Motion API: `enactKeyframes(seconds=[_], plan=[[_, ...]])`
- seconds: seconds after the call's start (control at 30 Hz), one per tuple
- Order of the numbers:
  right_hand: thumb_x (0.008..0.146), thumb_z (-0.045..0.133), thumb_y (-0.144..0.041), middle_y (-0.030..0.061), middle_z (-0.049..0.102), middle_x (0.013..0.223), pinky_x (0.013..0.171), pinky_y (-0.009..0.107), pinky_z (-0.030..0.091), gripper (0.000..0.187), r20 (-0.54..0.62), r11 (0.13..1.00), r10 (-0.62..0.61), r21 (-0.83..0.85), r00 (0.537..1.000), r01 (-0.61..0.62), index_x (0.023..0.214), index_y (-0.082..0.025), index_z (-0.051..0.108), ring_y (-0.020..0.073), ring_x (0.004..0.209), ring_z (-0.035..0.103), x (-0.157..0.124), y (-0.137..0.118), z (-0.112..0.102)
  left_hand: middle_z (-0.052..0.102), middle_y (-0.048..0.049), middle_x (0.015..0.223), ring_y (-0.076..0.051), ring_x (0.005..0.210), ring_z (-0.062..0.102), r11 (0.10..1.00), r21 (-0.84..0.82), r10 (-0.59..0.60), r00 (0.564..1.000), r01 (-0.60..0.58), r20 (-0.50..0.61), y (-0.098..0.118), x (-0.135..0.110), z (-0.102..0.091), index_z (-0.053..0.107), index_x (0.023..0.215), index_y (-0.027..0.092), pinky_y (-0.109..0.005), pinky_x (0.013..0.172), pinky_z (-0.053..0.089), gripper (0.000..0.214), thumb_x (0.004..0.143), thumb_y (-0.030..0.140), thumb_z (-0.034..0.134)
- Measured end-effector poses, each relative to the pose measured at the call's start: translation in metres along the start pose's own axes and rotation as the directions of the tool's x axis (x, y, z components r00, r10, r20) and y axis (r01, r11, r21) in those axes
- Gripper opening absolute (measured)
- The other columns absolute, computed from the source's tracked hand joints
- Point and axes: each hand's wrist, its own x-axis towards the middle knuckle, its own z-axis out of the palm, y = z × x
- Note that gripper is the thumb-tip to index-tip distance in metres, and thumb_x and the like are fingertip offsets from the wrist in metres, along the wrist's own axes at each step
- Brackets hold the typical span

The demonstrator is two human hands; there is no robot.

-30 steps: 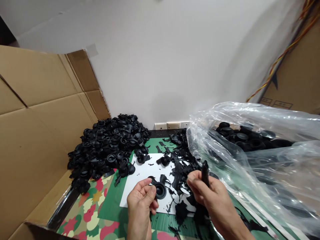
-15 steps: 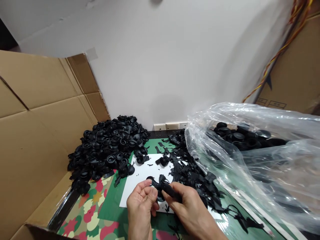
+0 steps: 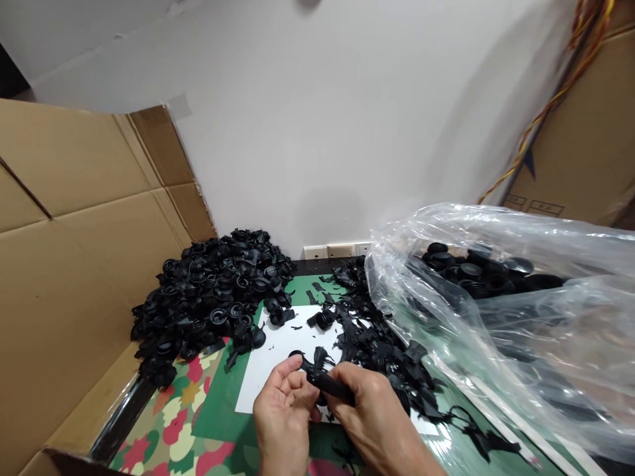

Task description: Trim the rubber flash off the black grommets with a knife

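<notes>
Rubber part (image 3: 321, 399) (left hand (image 3: 282, 416)) — tool (image 3: 331, 387), right hand (image 3: 372, 418)

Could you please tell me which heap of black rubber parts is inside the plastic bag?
The right heap, seen through the clear bag; the bigger left heap lies bare beside the cardboard.

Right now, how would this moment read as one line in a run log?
left hand: pinching black rubber part | right hand: gripping dark tool pointed at it | nearby: rubber scraps
</notes>
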Motion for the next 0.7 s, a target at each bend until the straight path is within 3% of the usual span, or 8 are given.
enactKeyframes(seconds=[0.13,0.23,0.37,0.5,0.7], plan=[[0.065,0.051,-0.008,0.0016,0.060,0.060,0.054,0.024,0.030,0.013,-0.027,0.984,-0.010,-0.181,1.000,0.005,0.060,-0.020,0.054,0.0170,0.057,0.052,-0.001,-0.004,0.000,0.064,0.0007,0.052,-0.010,0.041,0.054,1.000,0.026,0.001,0.999,-0.001,-0.032,0.001,0.000,0.002,0.069,0.081,0.012,-0.018,0.039,0.042,0.040,0.042,0.011,0.080],[0.064,0.052,-0.009,0.0024,0.061,0.063,0.055,0.025,0.030,0.011,-0.080,0.978,-0.059,-0.204,0.995,0.042,0.062,-0.020,0.053,0.0175,0.058,0.052,-0.001,-0.004,0.006,0.065,0.0013,0.054,-0.008,0.040,0.052,0.999,0.028,0.019,0.999,-0.018,-0.028,0.001,0.000,0.002,0.069,0.081,0.013,-0.016,0.039,0.040,0.040,0.042,0.009,0.079],[0.064,0.048,-0.011,0.0001,0.058,0.060,0.054,0.024,0.033,0.010,-0.161,0.998,-0.035,-0.048,0.986,0.027,0.060,-0.021,0.047,0.0163,0.056,0.051,0.000,0.002,0.011,0.060,0.0036,0.051,-0.005,0.034,0.045,0.999,0.017,-0.037,0.999,0.038,-0.015,0.001,0.002,0.000,0.065,0.083,0.013,-0.015,0.033,0.031,0.036,0.050,0.016,0.080],[0.066,0.047,-0.020,-0.0034,0.049,0.053,0.051,0.023,0.034,0.008,-0.186,0.982,0.032,0.190,0.982,0.004,0.058,-0.022,0.047,0.0149,0.053,0.047,0.000,0.006,-0.004,0.057,0.0047,0.053,-0.005,0.036,0.046,0.996,0.025,-0.082,0.996,0.083,-0.026,0.006,0.003,-0.003,0.064,0.085,0.013,-0.014,0.033,0.030,0.039,0.055,0.028,0.082],[0.069,0.049,-0.031,-0.0041,0.044,0.054,0.049,0.024,0.031,0.016,-0.198,0.960,0.075,0.281,0.977,-0.017,0.057,-0.021,0.048,0.0146,0.054,0.041,-0.001,0.009,-0.027,0.055,0.0054,0.054,-0.004,0.037,0.046,0.995,0.038,-0.096,0.995,0.097,-0.040,0.008,0.004,-0.006,0.062,0.086,0.012,-0.014,0.034,0.030,0.044,0.054,0.034,0.084]])
